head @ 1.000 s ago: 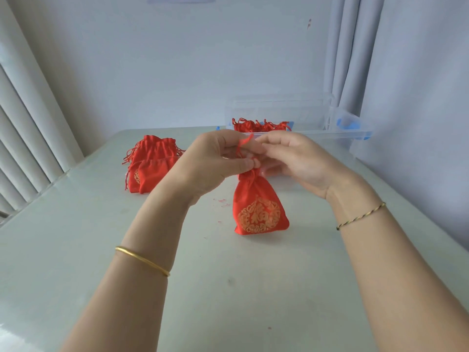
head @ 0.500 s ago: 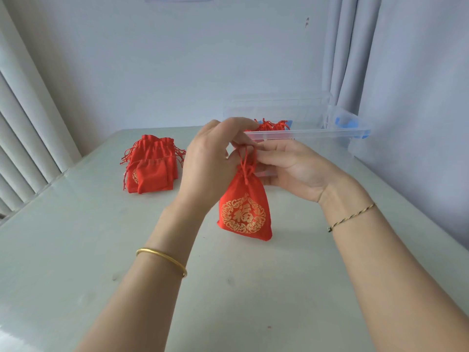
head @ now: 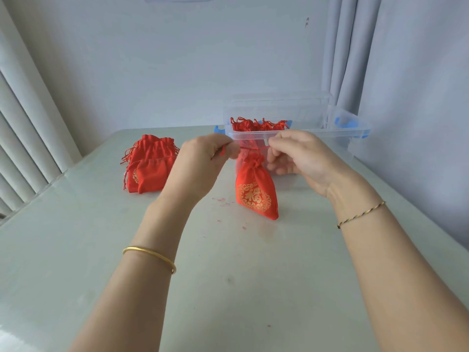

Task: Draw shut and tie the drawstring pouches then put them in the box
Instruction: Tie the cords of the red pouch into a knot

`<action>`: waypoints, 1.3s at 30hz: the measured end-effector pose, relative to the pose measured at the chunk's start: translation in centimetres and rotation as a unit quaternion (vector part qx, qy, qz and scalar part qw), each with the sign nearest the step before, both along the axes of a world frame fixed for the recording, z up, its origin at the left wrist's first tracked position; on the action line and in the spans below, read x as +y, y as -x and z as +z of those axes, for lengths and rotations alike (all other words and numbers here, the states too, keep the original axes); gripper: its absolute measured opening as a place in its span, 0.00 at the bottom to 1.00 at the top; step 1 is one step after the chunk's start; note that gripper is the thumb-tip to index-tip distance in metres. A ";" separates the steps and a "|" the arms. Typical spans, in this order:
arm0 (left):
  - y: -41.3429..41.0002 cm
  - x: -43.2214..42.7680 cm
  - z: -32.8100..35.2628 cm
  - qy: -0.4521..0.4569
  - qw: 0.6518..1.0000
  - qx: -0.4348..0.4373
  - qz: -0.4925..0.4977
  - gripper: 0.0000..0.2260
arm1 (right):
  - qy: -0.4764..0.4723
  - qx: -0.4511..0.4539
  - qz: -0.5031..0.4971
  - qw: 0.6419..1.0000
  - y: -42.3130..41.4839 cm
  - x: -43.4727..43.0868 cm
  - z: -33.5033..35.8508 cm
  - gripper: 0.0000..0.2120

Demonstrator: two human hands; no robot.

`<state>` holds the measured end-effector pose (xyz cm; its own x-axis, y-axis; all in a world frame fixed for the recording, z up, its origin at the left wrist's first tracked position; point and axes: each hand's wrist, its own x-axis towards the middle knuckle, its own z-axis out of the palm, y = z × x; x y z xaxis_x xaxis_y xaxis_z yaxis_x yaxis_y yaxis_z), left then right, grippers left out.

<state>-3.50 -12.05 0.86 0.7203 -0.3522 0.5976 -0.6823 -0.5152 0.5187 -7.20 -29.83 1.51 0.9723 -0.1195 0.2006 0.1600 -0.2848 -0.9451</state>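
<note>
**Tightening the knot.** Thumb and forefinger of my left hand (head: 203, 163) pinch one end of the red drawstring (head: 253, 147). The fingertips of my right hand (head: 299, 158) pinch the other end, with the remaining fingers loosely curled. Half a second ago both hands met over the neck. Now they stand apart and the cord runs taut between them, above the bunched neck of the gold-printed red pouch (head: 255, 194). I judge that the knot is being drawn tight and that only the drop into the box remains.

The pouch hangs tilted, its lower corner at or just above the table (head: 228, 288), toward the far edge. The clear plastic box (head: 330, 132) sits just behind, its near rim level with the cord, with tied pouches (head: 253, 124) inside and the lid (head: 279, 102) upright at the back. Open room lies up and over that rim. The untied pile (head: 149, 166) lies well apart, toward the far left corner.
</note>
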 end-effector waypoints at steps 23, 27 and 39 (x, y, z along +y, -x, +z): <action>1.3 -1.3 0.9 0.130 0.947 0.260 -0.137 0.13 | -0.017 -0.079 0.010 0.997 0.4 2.4 0.7 0.12; 0.8 -1.0 0.7 0.182 0.929 0.294 -0.132 0.09 | -0.069 0.026 0.038 0.997 0.3 2.3 0.5 0.18; 0.1 -0.5 0.4 0.273 0.892 0.335 -0.134 0.06 | 0.044 0.002 0.043 0.998 1.4 1.8 1.2 0.05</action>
